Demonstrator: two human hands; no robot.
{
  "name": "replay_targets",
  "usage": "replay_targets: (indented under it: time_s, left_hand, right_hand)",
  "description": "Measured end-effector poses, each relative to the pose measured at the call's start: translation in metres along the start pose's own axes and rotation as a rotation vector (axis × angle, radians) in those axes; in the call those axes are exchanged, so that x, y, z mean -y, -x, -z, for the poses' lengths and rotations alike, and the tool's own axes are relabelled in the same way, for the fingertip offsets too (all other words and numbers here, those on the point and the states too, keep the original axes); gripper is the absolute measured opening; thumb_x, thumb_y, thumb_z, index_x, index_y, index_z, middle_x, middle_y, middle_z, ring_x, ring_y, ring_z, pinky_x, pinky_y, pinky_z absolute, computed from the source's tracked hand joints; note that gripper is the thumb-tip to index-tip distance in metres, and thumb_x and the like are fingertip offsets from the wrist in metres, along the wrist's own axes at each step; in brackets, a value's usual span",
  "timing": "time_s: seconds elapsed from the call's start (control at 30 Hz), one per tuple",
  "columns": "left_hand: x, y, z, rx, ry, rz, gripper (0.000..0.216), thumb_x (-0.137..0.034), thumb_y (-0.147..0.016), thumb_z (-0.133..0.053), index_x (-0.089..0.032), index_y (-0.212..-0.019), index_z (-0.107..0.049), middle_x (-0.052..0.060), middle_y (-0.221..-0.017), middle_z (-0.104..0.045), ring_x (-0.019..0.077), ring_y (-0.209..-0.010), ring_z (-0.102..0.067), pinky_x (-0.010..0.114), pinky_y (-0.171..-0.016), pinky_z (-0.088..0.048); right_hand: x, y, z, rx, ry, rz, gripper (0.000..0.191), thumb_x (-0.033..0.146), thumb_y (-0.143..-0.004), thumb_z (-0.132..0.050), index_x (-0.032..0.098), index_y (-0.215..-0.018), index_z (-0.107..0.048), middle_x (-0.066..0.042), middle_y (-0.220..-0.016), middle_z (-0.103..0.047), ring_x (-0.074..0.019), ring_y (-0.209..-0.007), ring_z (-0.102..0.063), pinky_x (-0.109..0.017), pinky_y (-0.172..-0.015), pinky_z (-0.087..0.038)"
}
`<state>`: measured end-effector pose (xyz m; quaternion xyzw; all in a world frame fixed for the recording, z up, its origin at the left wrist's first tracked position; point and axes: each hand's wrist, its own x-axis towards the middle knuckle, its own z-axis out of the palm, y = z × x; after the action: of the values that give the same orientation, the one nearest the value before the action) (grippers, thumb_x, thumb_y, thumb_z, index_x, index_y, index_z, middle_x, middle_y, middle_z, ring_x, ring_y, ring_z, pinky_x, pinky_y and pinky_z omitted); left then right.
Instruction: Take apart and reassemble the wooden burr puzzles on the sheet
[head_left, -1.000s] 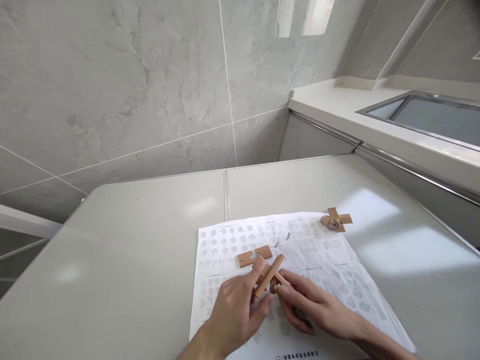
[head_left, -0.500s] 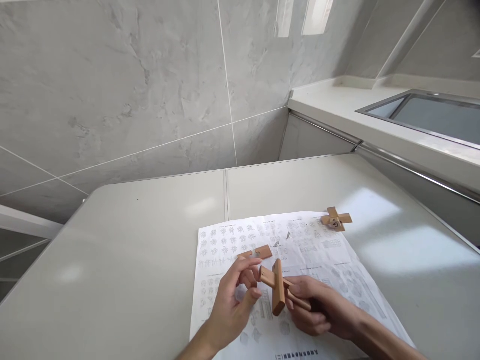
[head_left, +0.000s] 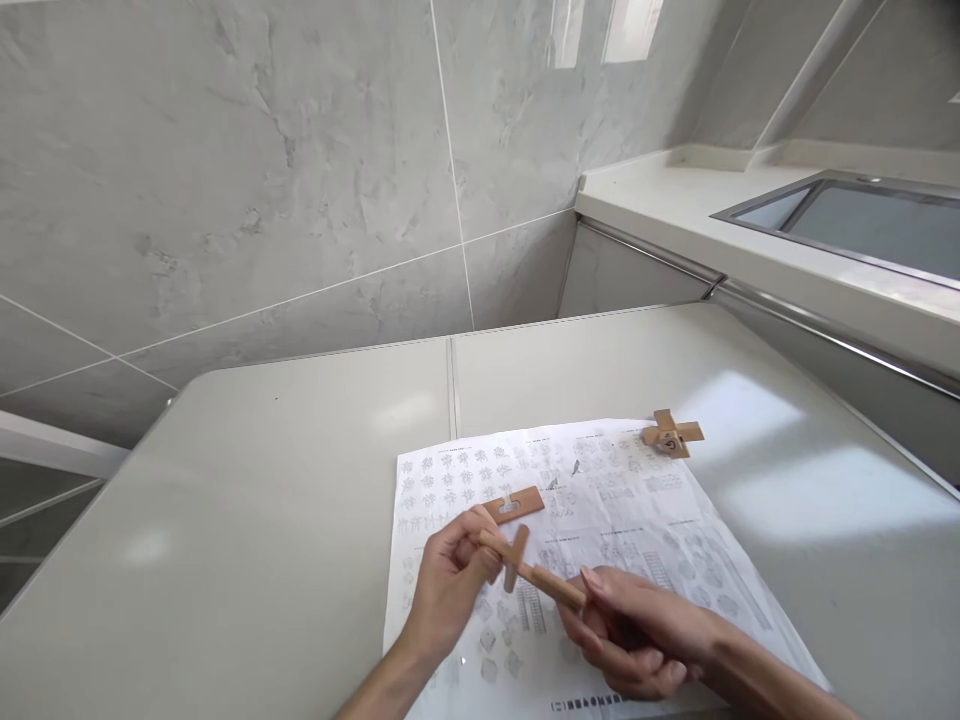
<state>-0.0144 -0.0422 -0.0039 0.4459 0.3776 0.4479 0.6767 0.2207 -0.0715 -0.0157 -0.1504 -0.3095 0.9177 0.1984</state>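
Two crossed wooden puzzle pieces (head_left: pixel 553 585) are held above a printed sheet, a long bar running through a shorter crosspiece. My left hand (head_left: pixel 456 570) pinches the bar's left end between thumb and fingers. At the other end, the thumb and index finger of my right hand (head_left: pixel 637 630) lie on either side of the bar, the other fingers loosely curled beneath. Just beyond my left hand, a flat wooden piece with a cut-out slot (head_left: pixel 529 500) lies on the printed sheet (head_left: pixel 607 560); my fingers hide its near left end.
An assembled wooden cross puzzle (head_left: pixel 670 433) with a dark mark sits at the sheet's far right corner. The sheet lies on a glossy white table (head_left: pixel 262 500) with a seam. Behind are a grey tiled wall (head_left: pixel 300 150) and, at right, a white counter (head_left: pixel 645 195) with a sink.
The crossed pieces have turned, so the crosspiece now appears narrower and farther left. My left hand has closed on the bar's end; my right hand has shifted toward the bar's right tip.
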Motion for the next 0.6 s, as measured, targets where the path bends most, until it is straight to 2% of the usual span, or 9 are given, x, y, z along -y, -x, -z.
replay_targets:
  time_s: [0.1,0.2,0.3,0.4,0.5,0.6]
  left_hand:
    - [-0.003,-0.005,0.002,-0.081,0.07,-0.021,0.048,-0.063,-0.097,-0.077,-0.019,-0.078,-0.065,-0.001,-0.084,-0.056,0.0117,-0.069,-0.05,0.025,-0.065,-0.043]
    - [-0.008,-0.007,0.002,-0.126,0.135,-0.014,0.05,-0.064,-0.101,-0.071,-0.02,-0.079,-0.06,0.0,-0.085,-0.058,0.014,-0.076,-0.056,0.027,-0.074,-0.05]
    - [-0.011,-0.006,0.003,-0.169,0.245,0.038,0.048,-0.064,-0.1,-0.072,-0.02,-0.082,-0.064,0.004,-0.098,-0.069,0.0181,-0.093,-0.066,0.033,-0.09,-0.056]
    - [-0.011,-0.006,0.004,-0.228,0.366,0.089,0.042,-0.06,-0.097,-0.078,-0.019,-0.091,-0.073,0.007,-0.112,-0.075,0.0187,-0.095,-0.071,0.033,-0.091,-0.06]
    - [-0.012,-0.008,0.005,-0.287,0.407,0.095,0.04,-0.058,-0.094,-0.083,-0.018,-0.098,-0.077,0.007,-0.112,-0.077,0.018,-0.088,-0.074,0.03,-0.082,-0.064]
    - [-0.012,-0.009,0.006,-0.334,0.402,0.093,0.047,-0.061,-0.092,-0.083,-0.016,-0.103,-0.078,0.009,-0.11,-0.077,0.0175,-0.083,-0.075,0.027,-0.071,-0.064]
  right_hand:
    - [0.01,0.003,-0.006,-0.305,0.37,0.109,0.057,0.074,-0.102,-0.065,0.023,-0.082,-0.047,0.012,-0.055,-0.039,-0.0061,-0.043,-0.028,-0.02,-0.041,-0.023]
    - [0.018,0.005,-0.005,-0.604,0.744,0.173,0.052,0.068,-0.109,-0.054,0.023,-0.084,-0.05,0.007,-0.066,-0.043,-0.0111,-0.057,-0.034,-0.025,-0.052,-0.027]
    - [0.02,0.001,0.004,-0.821,1.053,0.259,0.045,0.058,-0.115,-0.047,0.024,-0.085,-0.052,0.003,-0.069,-0.047,-0.0158,-0.061,-0.04,-0.03,-0.056,-0.03]
    - [0.02,-0.007,0.01,-0.876,1.331,0.347,0.028,0.043,-0.115,-0.048,0.026,-0.094,-0.054,-0.002,-0.081,-0.059,-0.0195,-0.066,-0.051,-0.032,-0.057,-0.038]
    - [0.022,-0.02,0.013,-0.825,1.575,0.494,0.008,0.027,-0.112,-0.05,0.026,-0.113,-0.058,-0.01,-0.107,-0.068,-0.0263,-0.089,-0.066,-0.038,-0.071,-0.055]
    - [0.025,-0.033,0.017,-0.757,1.703,0.575,0.025,0.017,-0.109,-0.053,0.025,-0.132,-0.055,-0.016,-0.129,-0.065,-0.0323,-0.116,-0.066,-0.047,-0.09,-0.061]
